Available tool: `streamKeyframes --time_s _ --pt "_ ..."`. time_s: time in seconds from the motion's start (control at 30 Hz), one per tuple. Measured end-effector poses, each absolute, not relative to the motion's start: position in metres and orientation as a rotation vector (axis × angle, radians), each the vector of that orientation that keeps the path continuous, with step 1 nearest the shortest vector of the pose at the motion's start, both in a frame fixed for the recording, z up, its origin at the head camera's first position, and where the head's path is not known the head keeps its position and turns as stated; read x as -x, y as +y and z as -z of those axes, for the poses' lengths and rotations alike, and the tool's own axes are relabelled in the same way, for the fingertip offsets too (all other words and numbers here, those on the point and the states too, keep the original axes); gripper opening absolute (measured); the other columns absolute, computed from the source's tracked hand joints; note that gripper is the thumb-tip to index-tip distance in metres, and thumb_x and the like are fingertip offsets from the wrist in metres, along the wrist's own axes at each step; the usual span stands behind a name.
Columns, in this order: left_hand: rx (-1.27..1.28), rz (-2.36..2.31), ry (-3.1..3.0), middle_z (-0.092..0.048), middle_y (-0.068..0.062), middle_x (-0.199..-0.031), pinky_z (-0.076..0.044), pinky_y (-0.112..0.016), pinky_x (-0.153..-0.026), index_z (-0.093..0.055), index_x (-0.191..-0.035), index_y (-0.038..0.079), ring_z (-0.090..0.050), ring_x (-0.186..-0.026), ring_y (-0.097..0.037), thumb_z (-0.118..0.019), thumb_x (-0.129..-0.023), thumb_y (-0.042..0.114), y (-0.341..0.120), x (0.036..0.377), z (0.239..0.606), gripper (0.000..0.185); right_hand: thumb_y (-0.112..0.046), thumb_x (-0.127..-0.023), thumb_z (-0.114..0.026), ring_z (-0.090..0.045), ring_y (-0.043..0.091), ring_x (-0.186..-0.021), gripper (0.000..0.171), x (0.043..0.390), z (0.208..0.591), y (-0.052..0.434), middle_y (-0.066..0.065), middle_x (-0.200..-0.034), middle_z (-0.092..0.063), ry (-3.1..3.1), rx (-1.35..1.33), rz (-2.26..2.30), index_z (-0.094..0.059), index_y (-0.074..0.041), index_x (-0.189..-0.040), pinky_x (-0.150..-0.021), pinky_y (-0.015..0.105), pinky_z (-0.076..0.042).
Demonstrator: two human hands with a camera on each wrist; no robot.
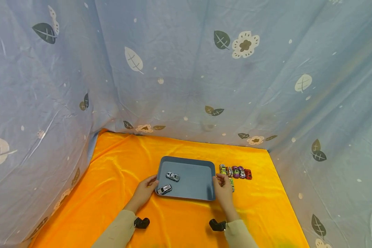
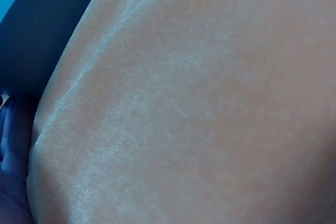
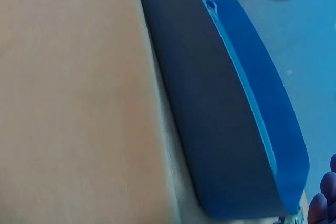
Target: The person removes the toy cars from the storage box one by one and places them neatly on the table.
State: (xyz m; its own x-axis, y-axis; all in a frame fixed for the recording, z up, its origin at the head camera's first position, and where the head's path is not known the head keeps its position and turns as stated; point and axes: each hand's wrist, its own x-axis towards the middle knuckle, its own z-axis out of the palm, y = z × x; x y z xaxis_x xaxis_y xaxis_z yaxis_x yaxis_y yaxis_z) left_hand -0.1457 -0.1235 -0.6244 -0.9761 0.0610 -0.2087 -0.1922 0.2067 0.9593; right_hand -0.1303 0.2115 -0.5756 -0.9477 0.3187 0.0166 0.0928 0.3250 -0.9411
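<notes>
A grey-blue rectangular tray [image 1: 193, 179] lies between the two hands. My left hand [image 1: 143, 193] grips its left side, close to the front corner. At the opposite side, the right hand [image 1: 223, 193] holds the rim with the thumb along the edge. Two silver toy cars sit inside at the left: a patterned one [image 1: 173, 176] and, in the front corner, a plainer one [image 1: 164, 189]. The left wrist view is mostly skin, with a dark strip of tray wall. In the right wrist view the tray's outer side [image 3: 210, 108] stands right beside the hand.
Right of the tray, several toy cars stand in a row on the orange cloth [image 1: 186, 217], from a yellow car [image 1: 223, 168] to a red car [image 1: 248, 174]. A green car [image 1: 232, 186] is partly hidden behind the right hand. Patterned curtains [image 1: 179, 86] enclose the surface.
</notes>
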Motion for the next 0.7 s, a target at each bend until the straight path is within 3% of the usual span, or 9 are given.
streamKeyframes --time_s 0.53,0.7 --pt "0.128 -1.837 2.293 -0.064 -0.004 -0.122 -0.042 -0.047 -0.102 -0.054 -0.14 0.015 -0.058 -0.115 -0.024 -0.059 -0.098 0.031 -0.124 0.145 0.621 0.045 -0.022 -0.095 -0.065 -0.052 0.02 -0.089 0.035 0.135 0.574 0.176 0.008 -0.104 -0.06 -2.442 0.253 -1.714 -0.058 0.001 -0.121 -0.076 0.025 -0.046" --pt "0.129 -1.834 2.293 -0.065 -0.004 -0.121 -0.042 -0.047 -0.102 -0.055 -0.139 0.014 -0.058 -0.115 -0.024 -0.059 -0.097 0.031 -0.124 0.145 0.622 0.045 -0.026 -0.094 -0.065 -0.051 0.02 -0.089 0.039 0.136 0.576 0.167 0.009 -0.104 -0.06 -2.478 0.185 -1.697 -0.058 0.001 -0.12 -0.076 0.027 -0.045"
